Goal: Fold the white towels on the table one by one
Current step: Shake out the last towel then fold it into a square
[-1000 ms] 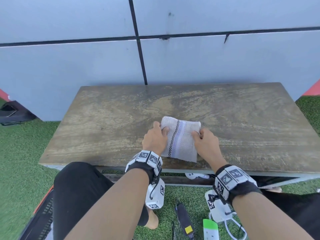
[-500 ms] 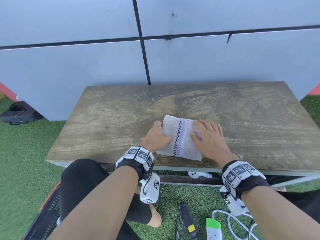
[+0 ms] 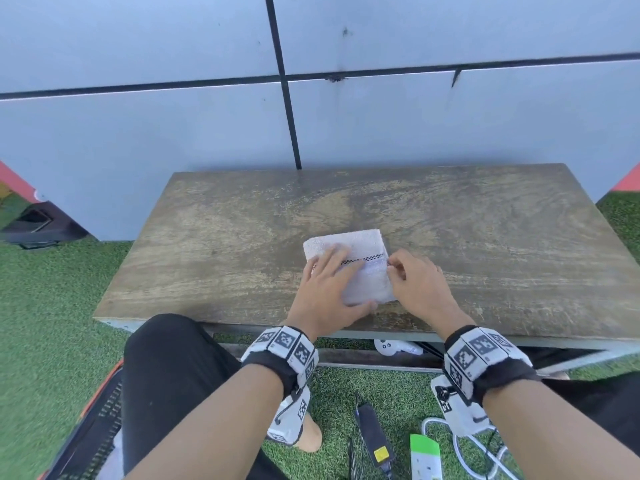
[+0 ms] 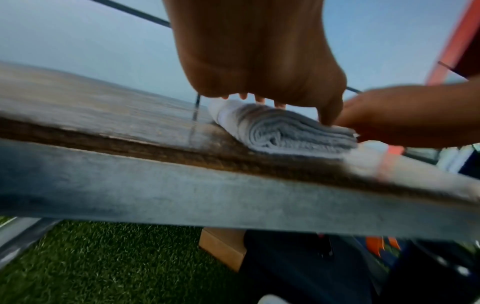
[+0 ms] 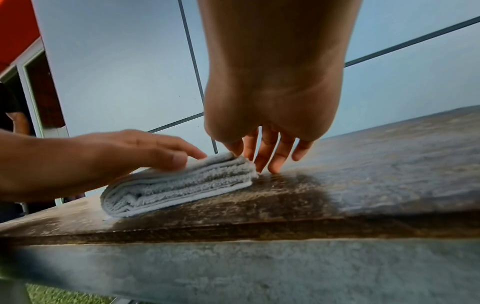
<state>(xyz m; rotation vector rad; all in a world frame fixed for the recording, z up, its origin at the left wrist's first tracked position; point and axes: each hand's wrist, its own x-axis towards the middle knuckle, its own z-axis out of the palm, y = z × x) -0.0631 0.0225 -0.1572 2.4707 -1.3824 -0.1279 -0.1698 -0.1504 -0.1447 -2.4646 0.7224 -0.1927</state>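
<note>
One white towel point(image 3: 346, 244) with a dark checked stripe lies folded into a thick small square near the front middle of the wooden table point(image 3: 485, 237). My left hand point(image 3: 329, 282) lies flat on top of it, fingers straight, thumb on the near edge. My right hand point(image 3: 415, 282) is at the towel's right edge, with its fingertips point(image 5: 272, 164) down on the table against the folded layers. In the left wrist view the towel point(image 4: 285, 131) shows stacked layers under my palm. The right wrist view shows the towel point(image 5: 182, 185) side-on, with the left hand point(image 5: 103, 156) pressing it.
A pale panelled wall stands right behind the table. On the green turf below lie a black power adapter point(image 3: 372, 431), a green-and-white power strip point(image 3: 426, 455) and white cable. A white controller point(image 3: 398, 348) sits under the table. A black bag point(image 3: 31, 223) lies far left.
The towel has been turned, so its stripe now runs left to right. My left hand moved from its left edge onto the top. My right hand slid off the top to the right edge.
</note>
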